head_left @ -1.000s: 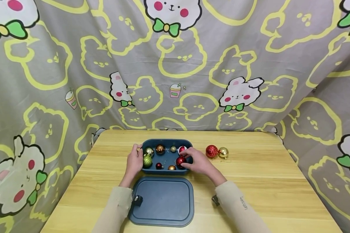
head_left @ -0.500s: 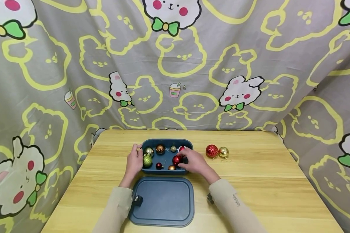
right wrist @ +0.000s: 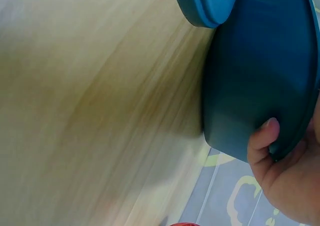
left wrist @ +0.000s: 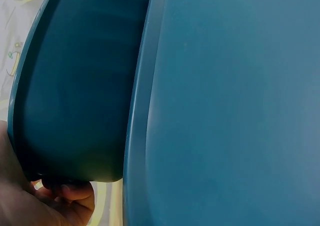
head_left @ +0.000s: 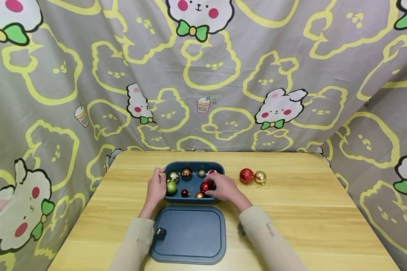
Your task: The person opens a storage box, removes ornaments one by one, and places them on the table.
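A dark blue plastic box (head_left: 193, 200) holds several Christmas baubles. My left hand (head_left: 157, 186) grips the box's left end; its curled fingers (left wrist: 80, 193) show against that end in the left wrist view. Inside the box, at the right, my right hand (head_left: 225, 187) has thumb and fingers around a shiny red bauble (head_left: 205, 187). A red-and-white bauble (head_left: 211, 173) is partly covered by those fingers. Close by lies a small orange-gold bauble (head_left: 199, 195). Farther left are a green bauble (head_left: 171, 188), a silvery one (head_left: 173, 176), a copper one (head_left: 186, 173) and a small dark red one (head_left: 184, 192).
The box's blue lid (head_left: 190, 234) lies flat on the wooden table (head_left: 308, 210), just in front of the box. To the right of the box sit a glittery red bauble (head_left: 246, 176) and a gold bauble (head_left: 259, 177). A patterned curtain (head_left: 203, 75) hangs behind the table.
My right hand has shifted slightly left within the box, bringing the red bauble with it, mostly in the first half second. The left hand stays at the box's left end.
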`<state>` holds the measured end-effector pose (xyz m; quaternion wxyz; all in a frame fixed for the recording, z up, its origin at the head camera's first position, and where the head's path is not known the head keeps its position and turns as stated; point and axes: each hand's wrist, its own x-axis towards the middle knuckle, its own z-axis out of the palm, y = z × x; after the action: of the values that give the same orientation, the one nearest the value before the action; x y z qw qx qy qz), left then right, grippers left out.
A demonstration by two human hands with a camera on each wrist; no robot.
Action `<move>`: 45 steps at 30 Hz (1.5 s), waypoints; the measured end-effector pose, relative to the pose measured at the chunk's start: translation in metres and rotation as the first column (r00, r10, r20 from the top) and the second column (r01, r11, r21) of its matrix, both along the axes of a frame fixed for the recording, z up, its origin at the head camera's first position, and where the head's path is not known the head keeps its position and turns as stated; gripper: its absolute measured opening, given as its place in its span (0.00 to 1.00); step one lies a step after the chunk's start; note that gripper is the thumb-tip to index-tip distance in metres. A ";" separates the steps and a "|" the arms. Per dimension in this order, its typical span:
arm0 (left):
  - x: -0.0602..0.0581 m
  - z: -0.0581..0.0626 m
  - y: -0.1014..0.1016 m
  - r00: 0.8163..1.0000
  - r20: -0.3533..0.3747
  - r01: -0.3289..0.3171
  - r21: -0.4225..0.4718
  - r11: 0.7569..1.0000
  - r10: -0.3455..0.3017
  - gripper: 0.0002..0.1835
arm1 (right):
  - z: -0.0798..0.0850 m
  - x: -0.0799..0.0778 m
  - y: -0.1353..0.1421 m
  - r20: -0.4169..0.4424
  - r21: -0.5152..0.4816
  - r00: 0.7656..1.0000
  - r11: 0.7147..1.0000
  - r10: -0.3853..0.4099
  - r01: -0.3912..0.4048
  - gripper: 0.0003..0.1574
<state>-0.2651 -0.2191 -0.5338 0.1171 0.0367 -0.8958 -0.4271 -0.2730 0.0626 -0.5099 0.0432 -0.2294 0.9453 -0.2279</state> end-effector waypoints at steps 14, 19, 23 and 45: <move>0.001 0.000 0.000 1.000 -0.004 -0.005 0.004 1.000 0.006 0.15 | -0.004 -0.003 0.000 -0.023 -0.001 0.999 1.000 0.024 -0.024 0.22; 0.002 0.000 0.000 1.000 0.001 -0.006 0.004 1.000 0.006 0.15 | -0.004 -0.003 -0.001 -0.037 0.025 0.999 0.999 0.032 -0.031 0.22; 0.002 0.000 0.000 1.000 0.003 -0.009 -0.001 1.000 0.009 0.15 | -0.004 -0.003 -0.001 -0.034 0.027 0.999 0.999 0.027 -0.026 0.22; -0.001 -0.001 0.000 1.000 0.008 -0.012 -0.002 1.000 0.012 0.14 | -0.007 -0.002 0.004 -0.071 -0.069 0.997 0.997 0.020 -0.025 0.22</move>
<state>-0.2663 -0.2189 -0.5353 0.1160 0.0437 -0.8964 -0.4256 -0.2753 0.0666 -0.5171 0.0046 -0.2494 0.9350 -0.2519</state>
